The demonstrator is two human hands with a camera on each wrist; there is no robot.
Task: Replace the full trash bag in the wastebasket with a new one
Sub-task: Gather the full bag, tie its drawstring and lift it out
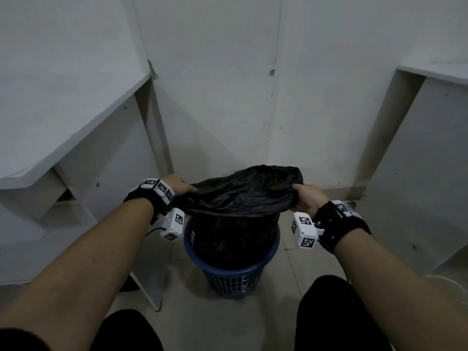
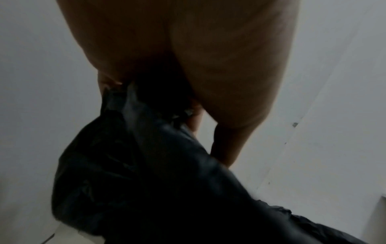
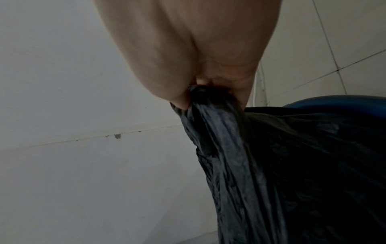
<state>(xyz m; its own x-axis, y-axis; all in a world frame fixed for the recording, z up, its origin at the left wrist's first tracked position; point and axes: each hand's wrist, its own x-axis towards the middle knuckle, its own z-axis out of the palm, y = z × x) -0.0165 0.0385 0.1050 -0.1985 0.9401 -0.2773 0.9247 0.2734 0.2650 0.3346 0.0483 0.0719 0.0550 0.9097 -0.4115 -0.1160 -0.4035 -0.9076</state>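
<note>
A black trash bag point(image 1: 240, 198) stands in a blue perforated wastebasket point(image 1: 233, 277) on the floor, its top raised well above the rim. My left hand point(image 1: 181, 187) grips the bag's mouth on the left side. My right hand point(image 1: 305, 196) grips the mouth on the right side, and the plastic stretches between them. In the left wrist view the bag point(image 2: 146, 181) bunches inside the curled fingers point(image 2: 225, 145). In the right wrist view the gathered bag point(image 3: 282, 165) comes out of my fist point(image 3: 188, 92), with the blue rim point(image 3: 338, 100) behind it. The bag's contents are hidden.
White desk panels stand close on the left point(image 1: 83, 138) and the right point(image 1: 415, 153), with a white wall point(image 1: 220, 84) behind the basket. My knees point(image 1: 336, 312) are at the bottom of the head view. Pale floor tiles point(image 1: 291, 274) surround the basket.
</note>
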